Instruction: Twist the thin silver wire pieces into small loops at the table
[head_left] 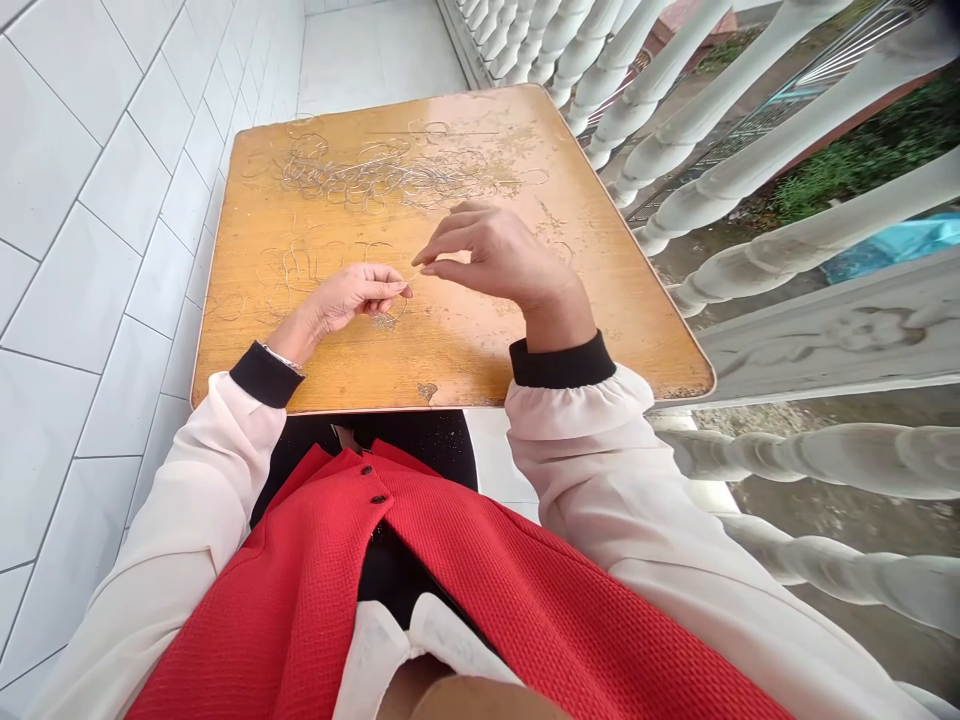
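Note:
Both hands are over a worn wooden table. My left hand is closed in a pinch, with a thin wire at its fingertips. Just right of it, my right hand has its thumb and forefinger pressed together near the same spot; what they hold is too small to make out. Beyond the hands lies a tangled pile of thin wire loops. A smaller group of bent wires rests on the table beyond my left hand.
The table has rounded corners and worn patches. White tiled wall stands close on the left. A white balustrade runs along the right side, near the table's edge.

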